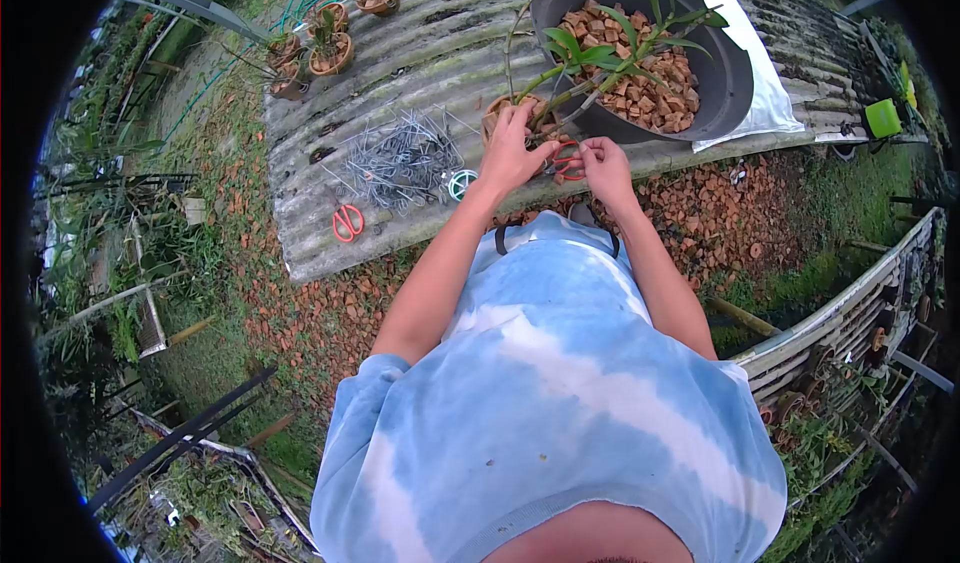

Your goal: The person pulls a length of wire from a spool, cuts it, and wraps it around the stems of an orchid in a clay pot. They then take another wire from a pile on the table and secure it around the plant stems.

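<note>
My left hand (515,153) is closed at the base of a leafy plant (600,58) in a terracotta pot (496,115), its fingers around the lower stems at the pot's rim. Long canes and green leaves lean to the right over a large dark tub. My right hand (607,173) is just to the right of the pot, with fingertips pinched at the red handles of a pair of scissors (570,160). The blades are hard to make out. A second red-handled pair of scissors (348,223) lies on the corrugated tabletop, left of my hands.
The dark tub (740,83) holds brown chunks (660,93), with a white sack (775,113) beside it. Bent metal wires (400,158) are heaped near a green-and-white spool (462,185). Several small potted plants (330,53) stand along the far left of the corrugated tabletop (300,178).
</note>
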A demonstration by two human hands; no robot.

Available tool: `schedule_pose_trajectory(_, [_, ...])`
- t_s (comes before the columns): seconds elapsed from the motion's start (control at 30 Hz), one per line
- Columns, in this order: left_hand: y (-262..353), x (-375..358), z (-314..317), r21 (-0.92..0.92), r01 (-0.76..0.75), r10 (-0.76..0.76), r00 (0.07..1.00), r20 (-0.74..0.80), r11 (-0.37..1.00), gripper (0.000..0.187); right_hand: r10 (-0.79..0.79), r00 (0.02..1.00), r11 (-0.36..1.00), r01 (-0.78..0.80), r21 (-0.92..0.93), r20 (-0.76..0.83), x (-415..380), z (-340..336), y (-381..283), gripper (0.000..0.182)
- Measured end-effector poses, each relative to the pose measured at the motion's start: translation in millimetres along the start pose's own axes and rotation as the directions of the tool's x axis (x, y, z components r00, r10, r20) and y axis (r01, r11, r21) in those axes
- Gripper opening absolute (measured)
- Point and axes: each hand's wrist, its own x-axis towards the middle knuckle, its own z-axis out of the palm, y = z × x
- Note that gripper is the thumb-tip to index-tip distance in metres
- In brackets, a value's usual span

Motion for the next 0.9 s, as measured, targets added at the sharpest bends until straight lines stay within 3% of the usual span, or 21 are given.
schedule_pose_trajectory(0.23, [-7,29,3,0.009,-0.012,0.010,0.989,0.144,1.000,0.085,-0.106,0.994,0.994,0.106,0.023,0.019,24,5,-1,0.018])
schedule_pose_trajectory(0.43, [-9,39,-4,0.038,-0.011,0.002,0.975,0.221,0.999,0.077,-0.017,0.994,0.996,0.007,0.089,0.112,30,16,-1,0.018])
schedule_pose_trajectory(0.53, [-9,44,-15,0.005,0.046,-0.045,0.941,0.334,0.999,0.073,-0.017,0.995,0.998,0.010,0.068,0.096,29,21,-6,0.018])
schedule_pose_trajectory(0.63, [-25,57,-18,-0.191,0.079,0.002,0.921,0.389,0.978,0.070,-0.020,0.997,0.996,0.013,0.089,0.078,30,27,-3,0.017])
schedule_pose_trajectory(0.77, [-6,65,-25,0.149,-0.103,0.042,0.931,0.362,0.983,0.050,0.007,0.999,0.992,-0.003,0.125,-0.035,28,38,2,0.016])
schedule_pose_trajectory(0.9, [-4,69,-25,0.172,-0.067,0.012,0.953,0.303,0.983,0.036,0.002,0.995,0.993,0.010,0.118,-0.098,26,44,2,0.015])
